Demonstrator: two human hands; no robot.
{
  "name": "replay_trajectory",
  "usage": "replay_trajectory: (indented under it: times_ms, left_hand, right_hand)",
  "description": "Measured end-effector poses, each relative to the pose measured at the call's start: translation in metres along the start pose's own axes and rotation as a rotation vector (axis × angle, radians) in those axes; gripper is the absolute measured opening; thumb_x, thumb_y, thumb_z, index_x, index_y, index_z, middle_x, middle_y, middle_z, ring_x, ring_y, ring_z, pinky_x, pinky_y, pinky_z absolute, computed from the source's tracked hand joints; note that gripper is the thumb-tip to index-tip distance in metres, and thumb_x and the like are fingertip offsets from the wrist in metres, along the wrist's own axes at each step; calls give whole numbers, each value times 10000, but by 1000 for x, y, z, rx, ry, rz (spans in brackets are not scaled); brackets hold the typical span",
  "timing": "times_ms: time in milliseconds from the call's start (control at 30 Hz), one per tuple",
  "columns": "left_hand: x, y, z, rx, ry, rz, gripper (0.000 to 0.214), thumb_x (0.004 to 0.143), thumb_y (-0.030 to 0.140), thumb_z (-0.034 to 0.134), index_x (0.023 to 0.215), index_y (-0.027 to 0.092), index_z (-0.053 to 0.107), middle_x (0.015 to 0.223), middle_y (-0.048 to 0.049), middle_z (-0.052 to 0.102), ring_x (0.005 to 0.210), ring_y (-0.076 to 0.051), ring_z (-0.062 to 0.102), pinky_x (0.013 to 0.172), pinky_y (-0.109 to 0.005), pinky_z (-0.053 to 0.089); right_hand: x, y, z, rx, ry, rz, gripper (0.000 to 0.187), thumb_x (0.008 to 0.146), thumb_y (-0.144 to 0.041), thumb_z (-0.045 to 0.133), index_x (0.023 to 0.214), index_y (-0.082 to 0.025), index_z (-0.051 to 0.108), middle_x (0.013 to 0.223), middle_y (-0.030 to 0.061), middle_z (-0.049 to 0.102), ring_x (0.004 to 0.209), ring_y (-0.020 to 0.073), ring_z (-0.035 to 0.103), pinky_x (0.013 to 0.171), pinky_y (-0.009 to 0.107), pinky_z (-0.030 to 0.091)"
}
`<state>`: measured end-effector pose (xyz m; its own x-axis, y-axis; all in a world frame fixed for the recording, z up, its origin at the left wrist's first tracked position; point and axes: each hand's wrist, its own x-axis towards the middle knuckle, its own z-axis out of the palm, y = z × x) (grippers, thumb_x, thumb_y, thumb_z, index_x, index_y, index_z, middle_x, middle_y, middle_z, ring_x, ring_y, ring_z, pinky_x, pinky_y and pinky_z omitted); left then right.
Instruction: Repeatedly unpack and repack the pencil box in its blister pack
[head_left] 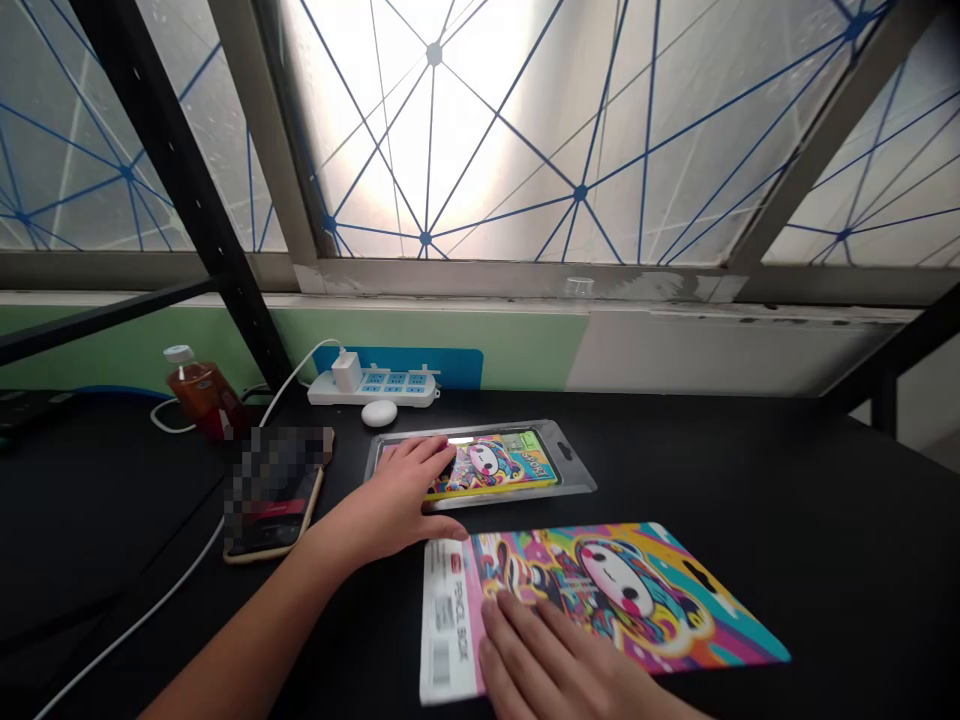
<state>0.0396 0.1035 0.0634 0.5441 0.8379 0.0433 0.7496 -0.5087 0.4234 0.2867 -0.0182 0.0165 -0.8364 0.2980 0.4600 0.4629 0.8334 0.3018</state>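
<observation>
My left hand (397, 490) lies flat on the left end of a clear plastic blister pack (574, 470), its fingers pointing to the right. Inside the pack is a flat item printed with a bright cartoon figure (491, 468), partly covered by my fingers. Nearer to me, my right hand (540, 660) rests its fingers on the lower edge of a glossy, multicoloured printed card (637, 590). The card's white strip reads "PENCIL BOX" and carries a barcode. Neither hand visibly grips anything.
A smartphone (274, 490) with a blurred screen lies left of my left hand on the black table (750, 500). Behind stand a white power strip (371, 388) with a charger, a small white round object (379, 413) and a bottle of amber liquid (199, 392). A white cable runs along the left.
</observation>
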Motion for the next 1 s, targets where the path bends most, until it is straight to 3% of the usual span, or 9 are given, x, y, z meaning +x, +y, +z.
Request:
replay_trajectory:
  times_ms: [67, 133, 267, 367, 567, 667, 833, 933, 1000]
  left_hand:
    - [2, 2, -3, 8, -8, 23, 791, 824, 525, 815, 1506, 238, 534, 1629, -149, 450, 1512, -382, 369, 1198, -553, 338]
    - [6, 3, -7, 9, -7, 45, 722, 838, 481, 810, 1475, 240, 571, 1592, -142, 505, 1490, -373, 411, 1183, -530, 370]
    - [12, 0, -13, -4, 13, 89, 659, 806, 476, 840, 1401, 276, 641, 1520, -91, 593, 1434, -363, 489, 1158, -489, 411]
    - [12, -3, -13, -26, 38, 114, 583, 836, 498, 813, 1361, 287, 670, 1484, -71, 626, 1396, -340, 522, 1159, -475, 404]
    - [12, -9, -6, -59, 128, 96, 441, 901, 433, 758, 1295, 250, 684, 1370, -83, 679, 1290, -320, 573, 1125, -474, 417]
    - [13, -12, -2, -63, 151, 67, 514, 902, 438, 757, 1365, 253, 631, 1385, -94, 659, 1294, -338, 554, 1115, -510, 415]
    - [14, -14, 2, -52, 164, 35, 647, 873, 485, 788, 1436, 252, 573, 1409, -115, 614, 1285, -336, 556, 1093, -476, 452]
    - [15, -13, 2, -24, 169, 39, 643, 863, 504, 801, 1410, 242, 590, 1388, -110, 622, 1277, -313, 564, 1082, -427, 465]
    - [16, -10, 2, 7, 174, 44, 636, 858, 524, 802, 1389, 236, 602, 1373, -106, 637, 1272, -310, 567, 1072, -426, 462]
  right_hand:
    - [11, 5, 6, -48, 29, 7, 337, 1003, -129, 411, 1101, -132, 734, 1161, 142, 788, 1053, 326, 762, 829, 431, 643]
    - [20, 12, 13, 37, -28, 44, 309, 1016, -159, 423, 1082, -126, 723, 1195, 157, 772, 1077, 324, 740, 870, 448, 612]
    - [31, 28, 17, 300, -184, 195, 198, 1031, -354, 594, 956, -195, 687, 1095, 85, 760, 977, 229, 702, 859, 358, 560]
    - [36, 38, 16, 419, -223, 294, 294, 939, -503, 717, 973, -214, 680, 1068, 56, 722, 946, 221, 656, 829, 346, 535]
    - [41, 71, 13, 373, -113, 257, 214, 1031, -385, 580, 1044, -204, 694, 1169, 109, 690, 1033, 262, 634, 918, 430, 503]
    - [47, 107, 9, 361, -109, 361, 258, 1042, -395, 535, 1025, -192, 694, 1085, 122, 678, 997, 258, 633, 882, 422, 517]
    - [55, 165, 11, 386, -302, 433, 317, 951, -438, 699, 1165, -204, 689, 1145, 108, 678, 1028, 267, 640, 878, 403, 539]
    - [59, 181, 16, 394, -428, 433, 499, 859, -488, 793, 1253, -209, 669, 1180, 109, 671, 1032, 276, 646, 859, 395, 551]
    - [64, 186, 19, 383, -486, 446, 513, 821, -510, 819, 1208, -199, 688, 1131, 107, 671, 982, 276, 653, 813, 386, 554]
